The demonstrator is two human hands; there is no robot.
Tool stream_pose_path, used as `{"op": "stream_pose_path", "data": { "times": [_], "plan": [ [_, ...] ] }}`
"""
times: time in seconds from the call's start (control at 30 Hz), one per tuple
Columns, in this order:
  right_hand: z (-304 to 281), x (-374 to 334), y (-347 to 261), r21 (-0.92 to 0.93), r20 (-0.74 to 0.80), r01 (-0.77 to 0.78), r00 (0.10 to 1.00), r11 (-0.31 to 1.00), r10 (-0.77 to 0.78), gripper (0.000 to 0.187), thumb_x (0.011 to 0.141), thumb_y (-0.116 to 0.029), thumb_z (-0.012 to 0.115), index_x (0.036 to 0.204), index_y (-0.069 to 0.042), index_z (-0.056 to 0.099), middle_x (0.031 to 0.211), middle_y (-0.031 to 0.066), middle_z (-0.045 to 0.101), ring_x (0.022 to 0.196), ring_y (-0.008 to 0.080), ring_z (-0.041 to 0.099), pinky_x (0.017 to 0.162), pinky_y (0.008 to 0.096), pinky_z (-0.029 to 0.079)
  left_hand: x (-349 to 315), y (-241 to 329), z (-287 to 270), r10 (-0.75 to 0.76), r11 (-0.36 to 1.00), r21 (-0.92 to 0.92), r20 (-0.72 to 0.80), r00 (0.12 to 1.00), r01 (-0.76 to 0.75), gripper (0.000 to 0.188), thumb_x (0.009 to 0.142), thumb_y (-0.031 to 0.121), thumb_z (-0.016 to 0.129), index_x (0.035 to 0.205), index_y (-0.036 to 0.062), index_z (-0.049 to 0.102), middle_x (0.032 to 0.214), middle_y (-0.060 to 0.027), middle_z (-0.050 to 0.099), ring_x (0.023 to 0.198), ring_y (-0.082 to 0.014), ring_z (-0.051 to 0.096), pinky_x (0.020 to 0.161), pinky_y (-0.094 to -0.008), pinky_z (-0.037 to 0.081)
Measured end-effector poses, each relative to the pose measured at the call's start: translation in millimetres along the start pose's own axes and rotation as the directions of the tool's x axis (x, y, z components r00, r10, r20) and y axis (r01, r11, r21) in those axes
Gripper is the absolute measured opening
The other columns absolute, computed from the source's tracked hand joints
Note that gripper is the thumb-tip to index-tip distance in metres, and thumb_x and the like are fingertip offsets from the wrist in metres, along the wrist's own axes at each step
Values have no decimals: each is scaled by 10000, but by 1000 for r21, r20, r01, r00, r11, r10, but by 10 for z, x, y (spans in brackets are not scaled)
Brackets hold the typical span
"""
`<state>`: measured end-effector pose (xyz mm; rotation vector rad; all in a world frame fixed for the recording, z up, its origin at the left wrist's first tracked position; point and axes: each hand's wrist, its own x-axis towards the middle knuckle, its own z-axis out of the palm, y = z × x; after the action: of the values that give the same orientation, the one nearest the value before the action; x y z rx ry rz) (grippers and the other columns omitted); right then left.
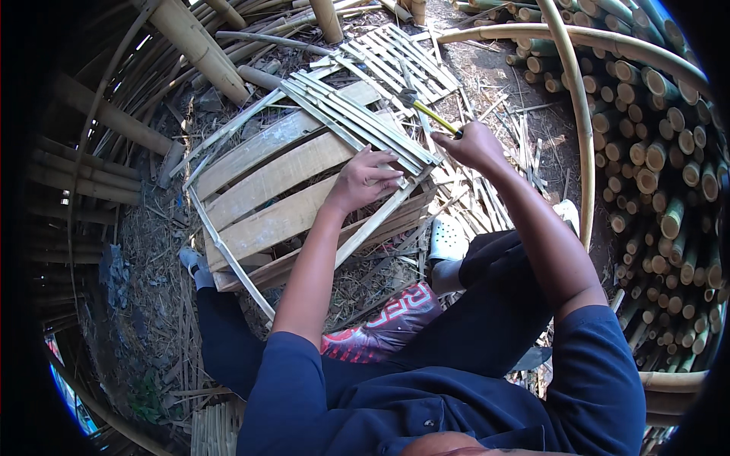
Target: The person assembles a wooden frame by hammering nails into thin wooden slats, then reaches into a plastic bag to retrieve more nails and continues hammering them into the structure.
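Observation:
A low wooden crate-like stand with wide boards across its top is in front of me. Narrow bamboo slats lie side by side over its far right part, framed by thin strips. My left hand is at the near right edge of these slats, fingers bent together; whatever they pinch is hidden. My right hand is closed round the handle of a hammer, yellow and black. The hammer's dark head is raised over the slats' right side, pointing away from me.
A finished-looking slatted bamboo panel lies beyond the stand. Stacked cut bamboo poles fill the right side, behind a curved upright pole. Thick bamboo posts stand at the left. Bamboo scraps litter the ground.

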<state>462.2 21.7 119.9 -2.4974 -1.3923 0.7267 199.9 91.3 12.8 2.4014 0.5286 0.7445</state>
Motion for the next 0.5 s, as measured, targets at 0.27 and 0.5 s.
{"op": "stream_pose_path", "data": {
  "times": [0.27,0.5],
  "plan": [
    [318,66,185,116,130,-37,991,993,22,575,799,-522,867,852,31,714,798,127,718,688,208,681,640,389,523,21,-12,3,-15,1000,-20,-36,999,14,207,812,173,832,1018,193,820,1256,-27,720,1275,-246,623,1201,-521,358],
    [422,126,73,507,218,-90,976,857,-26,347,892,-214,792,1030,82,675,904,161,757,792,201,766,724,317,610,23,111,-53,17,999,45,-49,999,-14,223,808,139,828,1027,179,818,1228,-37,712,1252,-250,629,1161,-471,415]
  ]
}}
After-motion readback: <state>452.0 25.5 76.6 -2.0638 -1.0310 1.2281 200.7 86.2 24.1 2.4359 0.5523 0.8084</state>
